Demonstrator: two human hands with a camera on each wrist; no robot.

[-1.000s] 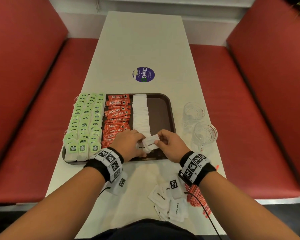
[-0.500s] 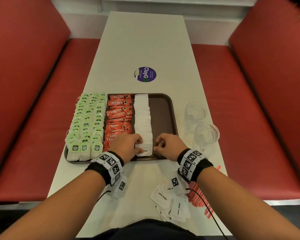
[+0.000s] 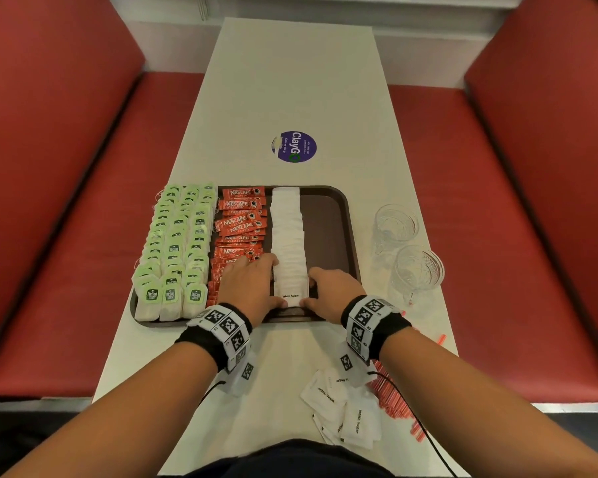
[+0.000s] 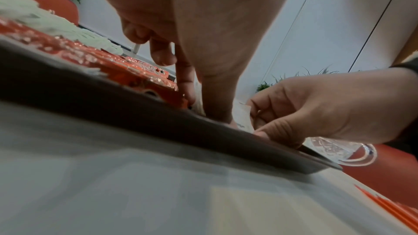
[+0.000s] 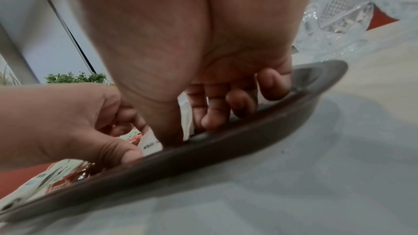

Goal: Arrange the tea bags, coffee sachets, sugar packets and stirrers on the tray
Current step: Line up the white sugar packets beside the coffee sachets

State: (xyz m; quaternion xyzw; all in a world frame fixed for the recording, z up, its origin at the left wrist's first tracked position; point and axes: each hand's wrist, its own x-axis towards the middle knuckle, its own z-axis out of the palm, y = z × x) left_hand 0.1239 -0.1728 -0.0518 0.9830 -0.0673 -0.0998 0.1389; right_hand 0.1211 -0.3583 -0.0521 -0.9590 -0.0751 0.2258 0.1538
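A brown tray (image 3: 328,229) holds green tea bags (image 3: 176,246) in columns at the left, orange coffee sachets (image 3: 239,225) in the middle and a row of white sugar packets (image 3: 287,232). The nearest sugar packet (image 3: 290,291), marked "White Sugar", lies at the row's near end. My left hand (image 3: 266,284) holds its left edge, thumb at the near corner and fingers along the side. My right hand (image 3: 314,291) holds the right edge the same way. Loose sugar packets (image 3: 342,415) and red stirrers (image 3: 390,398) lie on the table near me.
Two cut-glass tumblers (image 3: 396,225) (image 3: 418,270) stand right of the tray. A purple round sticker (image 3: 293,146) marks the white table (image 3: 290,81) beyond it. Red benches flank the table. The tray's right strip is bare.
One second ago both hands held the sugar packet raised over the tray's near edge. It now lies flat at the near end of the sugar row, with both hands lowered beside it.
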